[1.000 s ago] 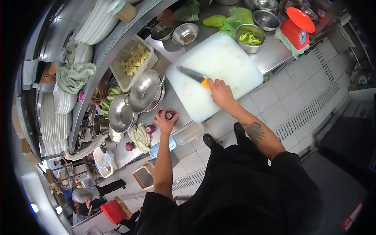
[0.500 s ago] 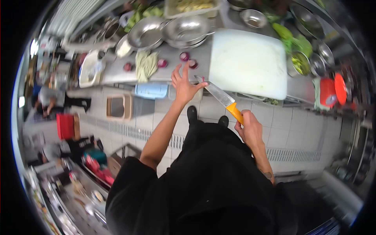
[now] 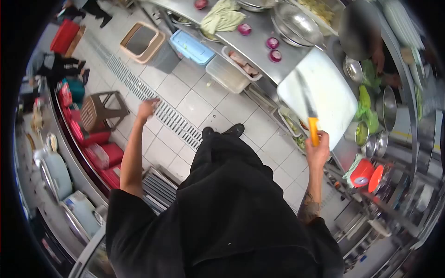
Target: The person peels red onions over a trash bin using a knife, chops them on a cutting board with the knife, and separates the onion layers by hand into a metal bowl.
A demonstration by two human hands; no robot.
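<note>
My right hand [image 3: 319, 147] is closed around the orange handle of a kitchen knife [image 3: 314, 129]. The knife's blade lies over the white cutting board [image 3: 336, 92], blurred by motion. My left hand [image 3: 147, 109] is out to the left above the floor drain, fingers stretched and somewhat smeared, with nothing visible in it. Peeled red onions [image 3: 275, 56] sit on the steel counter [image 3: 259, 58] left of the board. A pale green cloth [image 3: 222, 16] lies farther along it.
A bin with a tan rim [image 3: 160, 39] stands on the floor beside a blue-lidded box [image 3: 192, 46]. A brown stool [image 3: 95, 111] is at the left. Metal bowls [image 3: 296, 23] and a red scale [image 3: 361, 173] are on the counter. Another person's hand [image 3: 378, 58] shows across the counter.
My view has turned left. My left hand has swung away from the counter toward the left, and the small reddish scrap at its thumb no longer shows. The knife has moved over the board.
</note>
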